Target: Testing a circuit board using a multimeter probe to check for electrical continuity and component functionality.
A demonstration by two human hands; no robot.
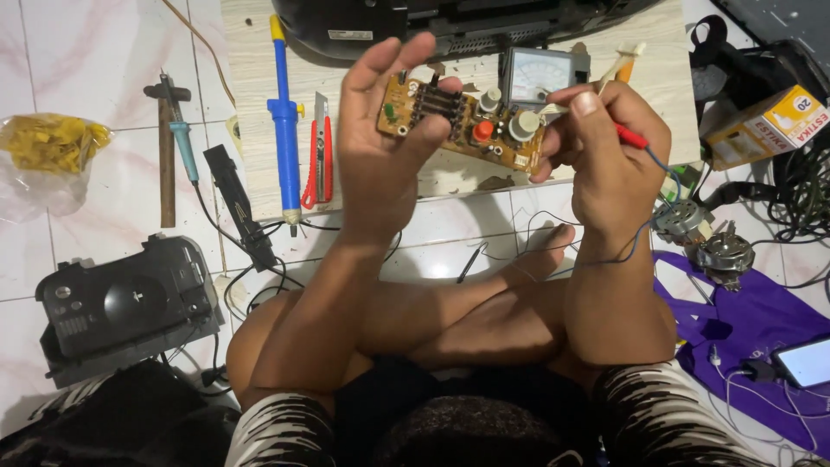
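Note:
My left hand (pixel 380 138) holds up a brown circuit board (pixel 462 121) by its left end; the board carries black parts, a red button and grey knobs. My right hand (pixel 609 147) grips the board's right end and also pinches a red test probe (pixel 631 136) whose thin wire hangs down past my wrist. Behind the board, an analogue meter (pixel 543 73) with a white dial lies on a pale wooden board (pixel 259 104). I sit cross-legged on the tiled floor, knees below the hands.
On the wooden board lie a blue desoldering pump (pixel 284 121) and a red utility knife (pixel 321 156). A soldering iron (pixel 183 138), a black casing (pixel 125 303), a yellow bag (pixel 52 143), small motors (pixel 700 233), a purple bag (pixel 761 311), a phone (pixel 806 361) and a cardboard box (pixel 765 125) surround me.

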